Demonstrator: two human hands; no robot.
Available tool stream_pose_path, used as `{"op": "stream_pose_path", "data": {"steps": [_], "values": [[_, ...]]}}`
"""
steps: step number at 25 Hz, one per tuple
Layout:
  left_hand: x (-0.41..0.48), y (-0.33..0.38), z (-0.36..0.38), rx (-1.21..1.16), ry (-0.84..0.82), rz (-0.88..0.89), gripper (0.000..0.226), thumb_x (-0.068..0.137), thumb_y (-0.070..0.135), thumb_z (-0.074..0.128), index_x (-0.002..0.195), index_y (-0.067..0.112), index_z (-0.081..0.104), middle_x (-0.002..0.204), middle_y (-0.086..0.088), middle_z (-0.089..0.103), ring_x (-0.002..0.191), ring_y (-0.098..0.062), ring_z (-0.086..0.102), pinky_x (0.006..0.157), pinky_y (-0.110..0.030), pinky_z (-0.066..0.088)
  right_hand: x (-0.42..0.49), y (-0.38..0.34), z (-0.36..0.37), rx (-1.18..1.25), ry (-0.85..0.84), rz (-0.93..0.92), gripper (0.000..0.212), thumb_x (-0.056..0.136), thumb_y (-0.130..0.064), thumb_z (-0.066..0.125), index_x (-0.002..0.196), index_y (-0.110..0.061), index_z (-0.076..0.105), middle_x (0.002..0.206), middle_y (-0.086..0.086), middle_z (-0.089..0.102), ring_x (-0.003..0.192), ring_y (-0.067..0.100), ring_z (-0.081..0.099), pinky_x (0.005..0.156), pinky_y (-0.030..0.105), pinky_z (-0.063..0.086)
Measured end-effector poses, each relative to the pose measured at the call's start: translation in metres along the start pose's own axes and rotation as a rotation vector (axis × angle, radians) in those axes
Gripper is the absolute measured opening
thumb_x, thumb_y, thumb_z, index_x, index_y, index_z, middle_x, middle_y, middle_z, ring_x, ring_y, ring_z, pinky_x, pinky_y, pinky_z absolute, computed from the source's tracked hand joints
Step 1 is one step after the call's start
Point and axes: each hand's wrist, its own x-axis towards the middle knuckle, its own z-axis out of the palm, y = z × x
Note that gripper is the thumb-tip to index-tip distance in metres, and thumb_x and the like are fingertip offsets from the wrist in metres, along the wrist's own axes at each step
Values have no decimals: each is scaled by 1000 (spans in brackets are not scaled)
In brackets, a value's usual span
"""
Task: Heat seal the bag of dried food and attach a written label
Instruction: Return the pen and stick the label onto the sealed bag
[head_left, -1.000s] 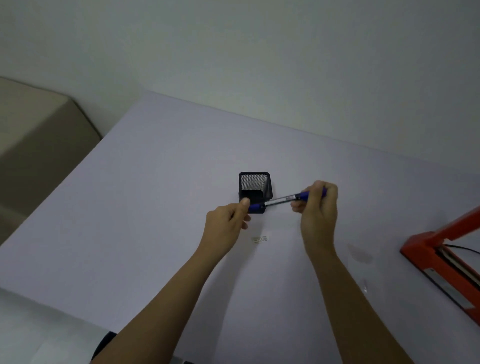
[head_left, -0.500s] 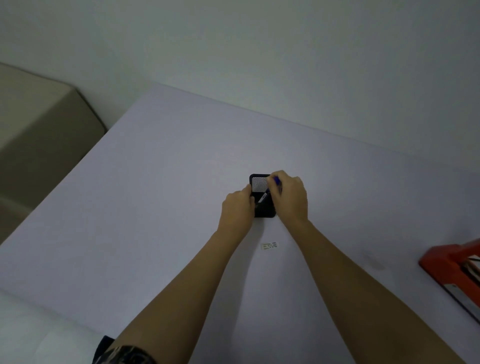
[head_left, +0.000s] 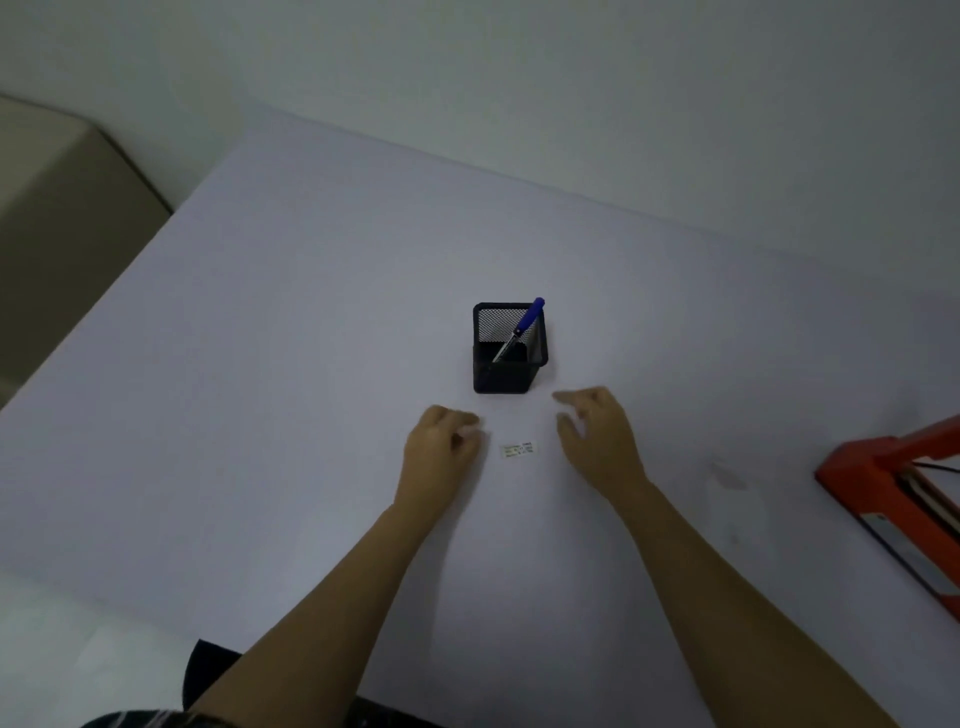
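The label (head_left: 517, 450) lay flat on the table (head_left: 260, 364) between your hands, long axis left to right. Your left hand (head_left: 441, 447) was just left of it with fingers loosely curled on nothing, and your right hand (head_left: 597, 441) just right of it, fingers apart and empty, neither clearly nearer. The red heat sealer (head_left: 883, 483) sat well off to the right, the mesh pen holder (head_left: 506, 374) just beyond the label held the blue pen (head_left: 524, 325), and nothing blocked either reach.
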Motion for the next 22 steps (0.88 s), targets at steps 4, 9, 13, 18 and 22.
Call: {"op": "stream_pose_path", "data": {"steps": [4, 9, 13, 18, 22], "values": [[-13, -3, 33, 151, -115, 166, 24, 81, 12, 68, 104, 3, 67, 92, -16, 61, 74, -26, 58, 65, -31, 50, -25, 12, 17, -192, -184, -149, 39, 83, -30, 60, 120, -17, 60, 112, 12, 56, 94, 26, 55, 76, 40, 51], [-15, -7, 43, 191, -58, 203, 14, 79, 10, 70, 92, 3, 71, 84, -14, 63, 73, -27, 61, 65, -25, 46, -33, 9, 22, -116, -67, -143, 15, 81, -16, 67, 95, -14, 70, 107, 12, 59, 95, 27, 56, 77, 42, 51], [-10, -3, 43, 117, -87, 140, 14, 81, 6, 66, 93, 1, 68, 91, -15, 65, 83, -27, 60, 75, -27, 47, -36, 3, 23, -28, -96, -106, 27, 83, -12, 63, 110, -9, 64, 109, 13, 58, 104, 26, 52, 90, 37, 45], [-11, 15, 23, -53, -188, 22, 5, 86, 8, 60, 88, 5, 63, 84, -9, 66, 70, -10, 55, 72, -15, 48, -44, -13, 13, 214, -132, 48, 14, 86, -15, 63, 97, -9, 69, 98, 8, 66, 93, 18, 60, 84, 21, 48], [-23, 39, -7, -269, -111, -26, 4, 85, 12, 63, 88, 15, 63, 74, 8, 62, 67, 3, 56, 62, -4, 43, -53, -47, -11, 537, -76, 226, 9, 87, -19, 62, 92, -21, 69, 84, -6, 71, 80, 7, 66, 73, 17, 53]]}}
